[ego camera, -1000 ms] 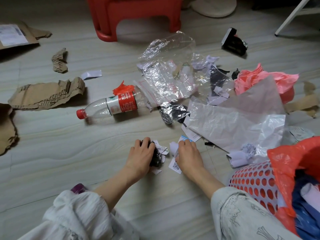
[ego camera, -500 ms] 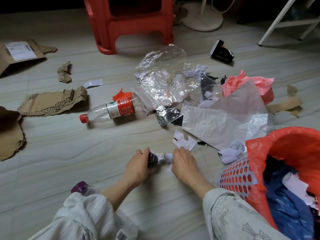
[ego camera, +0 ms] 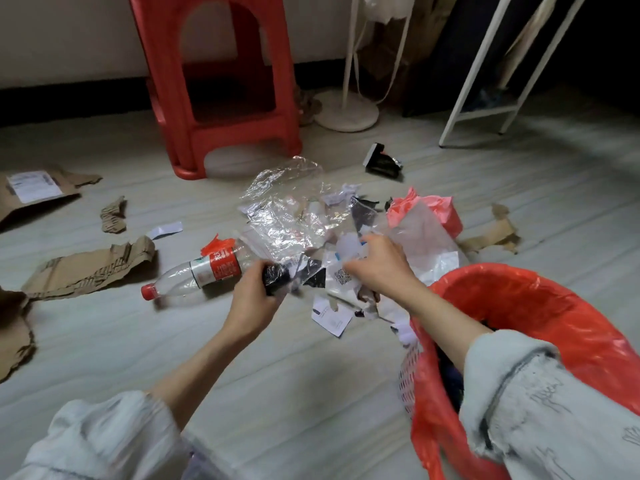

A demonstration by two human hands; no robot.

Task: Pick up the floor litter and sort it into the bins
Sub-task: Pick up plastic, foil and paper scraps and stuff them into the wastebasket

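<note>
1. The left hand (ego camera: 251, 301) has its fingers curled round a black crumpled wad (ego camera: 276, 278), lifted off the floor. A clenched grip suits a small springy scrap that would otherwise drop loose.
2. The right hand (ego camera: 377, 268) pinches a bunch of white paper scraps (ego camera: 348, 251), one with a printed code hanging just below the fingers. Gathering several bits at once likely saves trips to the bin.
3. Both hands sit close together, the litter between them. Motion blur smears the fingertips, so exactly how many scraps each holds cannot be told.
4. Just beneath the right hand a white card (ego camera: 330, 317) lies on the floor, not yet picked up.
5. Beside the left hand's knuckles lies a plastic bottle (ego camera: 197, 275) on its side, red cap pointing away from the pile.
6. Beyond the fingers spread a clear plastic sheet (ego camera: 287, 209) and, behind the right hand, a frosted bag (ego camera: 426, 237) over a pink bag (ego camera: 440, 206). What lies under them is hidden.
7. Under the right forearm stands the bin with a red liner (ego camera: 519, 306), within easy reach, probably set there for short drops. The sleeve covers much of its contents, and its far side is cut off by the frame edge.
8. Well away on the left-hand side lie torn cardboard pieces (ego camera: 90, 268), partly cut off.
</note>
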